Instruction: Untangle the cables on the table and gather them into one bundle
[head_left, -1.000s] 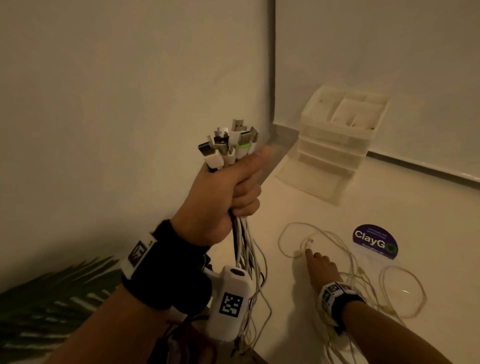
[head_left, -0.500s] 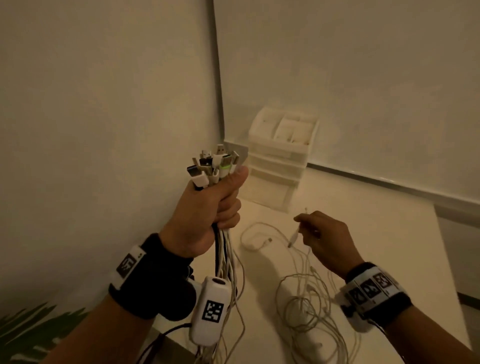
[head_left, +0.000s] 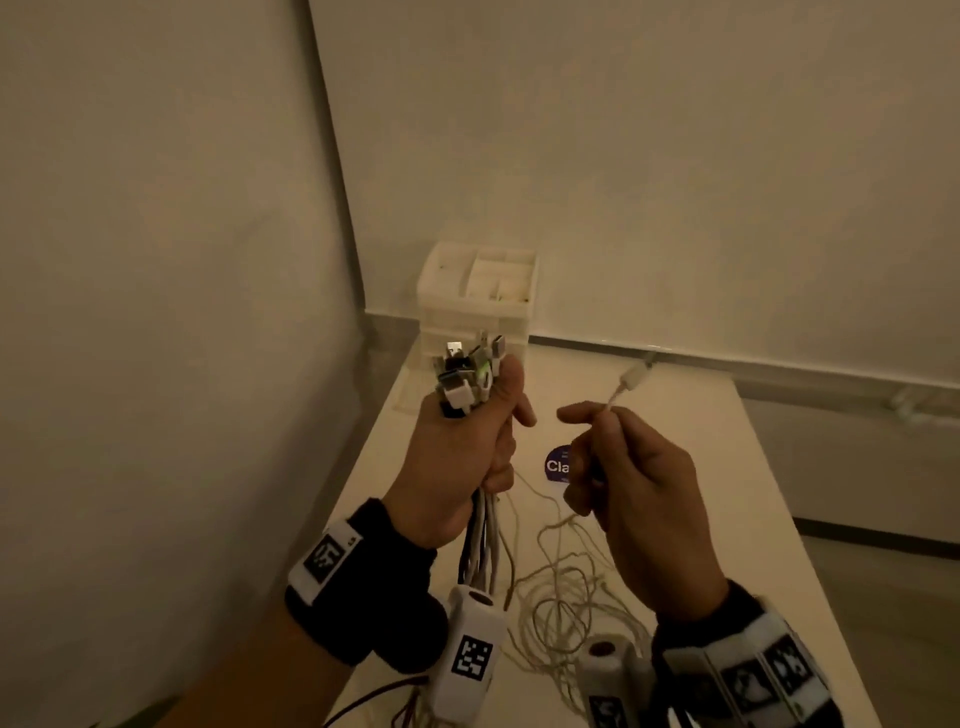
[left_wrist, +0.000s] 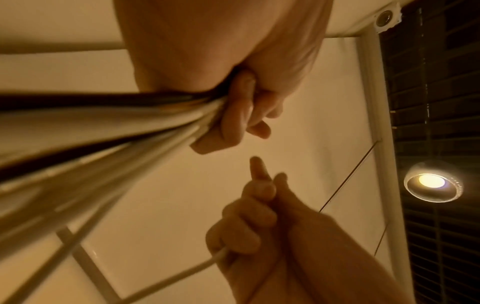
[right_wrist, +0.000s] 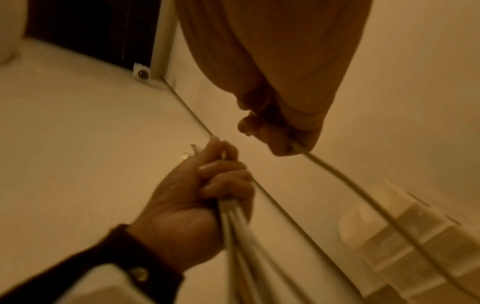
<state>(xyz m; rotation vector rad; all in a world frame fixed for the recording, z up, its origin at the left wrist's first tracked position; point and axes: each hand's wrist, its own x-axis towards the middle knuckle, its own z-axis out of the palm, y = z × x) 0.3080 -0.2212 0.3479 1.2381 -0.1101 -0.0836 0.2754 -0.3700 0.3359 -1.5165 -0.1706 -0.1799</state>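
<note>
We note the gathered bundle of cables (head_left: 480, 525) upright in the left hand (head_left: 457, 457), fingers wrapped fully round it in a fist, thumb pressed along the side just under the plug ends (head_left: 467, 374). The plugs stand clustered above the fist, one with a green patch; the cords hang below, white ones with a dark one among them, down past the wrist.

Just right of that fist, apart from it, the right hand (head_left: 634, 493) is raised over the worktop (head_left: 727, 467). Its thumb and forefinger pinch a single white cable (head_left: 621, 392) a little below its connector, which points up and to the right; the other fingers are curled in toward the palm. From the left wrist view the same cord leaves the underside of the right hand (left_wrist: 249, 222) and runs down-left. It drops to a loose tangle of thin white cable (head_left: 566, 597) lying on the worktop near us, between the two wrists.

Further out: a purple round sticker (head_left: 556, 465) lies flat on the worktop, partly hidden behind the right hand's knuckles. A white drawer organiser (head_left: 478, 291) stands at the far left corner against the wall, its lower part hidden by the plug ends. Both wrists carry black bands with marker tags.
</note>
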